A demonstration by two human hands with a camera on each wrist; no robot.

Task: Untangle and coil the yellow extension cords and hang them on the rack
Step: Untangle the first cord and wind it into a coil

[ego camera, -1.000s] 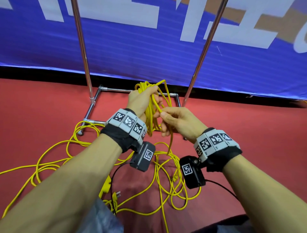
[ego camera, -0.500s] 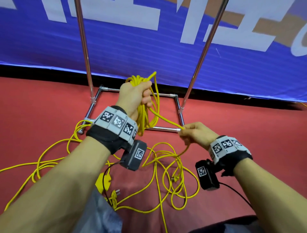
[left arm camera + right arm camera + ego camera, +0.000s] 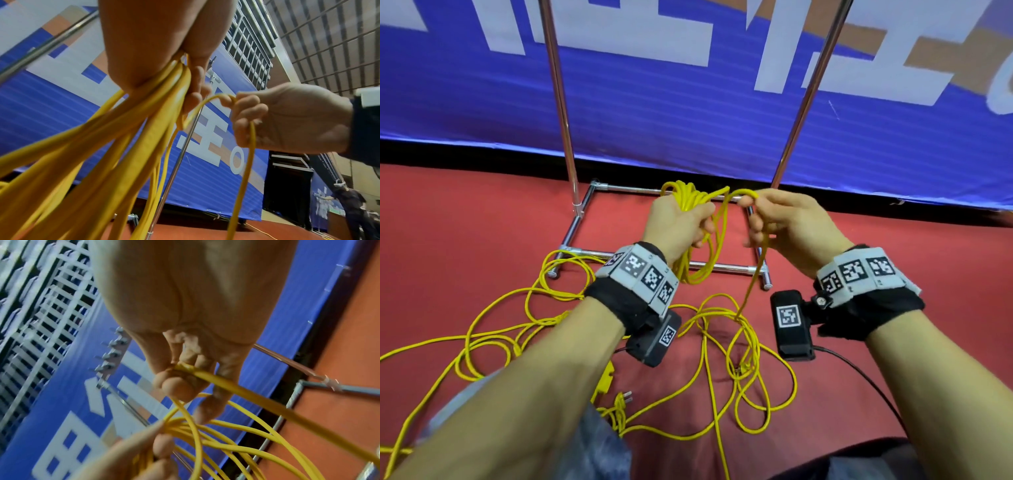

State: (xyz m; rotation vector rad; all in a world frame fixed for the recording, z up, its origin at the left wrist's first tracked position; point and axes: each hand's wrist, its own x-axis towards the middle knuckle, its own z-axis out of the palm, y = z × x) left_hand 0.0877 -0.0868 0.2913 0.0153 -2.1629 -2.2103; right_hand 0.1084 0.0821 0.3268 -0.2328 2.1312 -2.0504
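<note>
Yellow cord (image 3: 736, 346) lies in loose, tangled loops on the red floor (image 3: 945, 274) nearest us, with a plug (image 3: 626, 397) and a yellow socket block (image 3: 604, 380) among them by our knees. A black cable (image 3: 859, 373) trails off to the right of the loops. Higher up, our left hand (image 3: 678, 222) is wrapped tight round a coil (image 3: 700, 263) of several turns, whose loops hang down below our wrist. Just beside it, our right hand (image 3: 791, 222) pinches a single strand (image 3: 249, 146) between thumb and curled fingers (image 3: 246, 104); the strand bends over the forefinger, one end running across to the coil, the other dropping to the floor loops. Behind both hands stands the rack (image 3: 566, 137), its chrome base frame on the floor and two uprights rising out of view. Beyond it hangs a blue banner (image 3: 688, 102) with white lettering.
</note>
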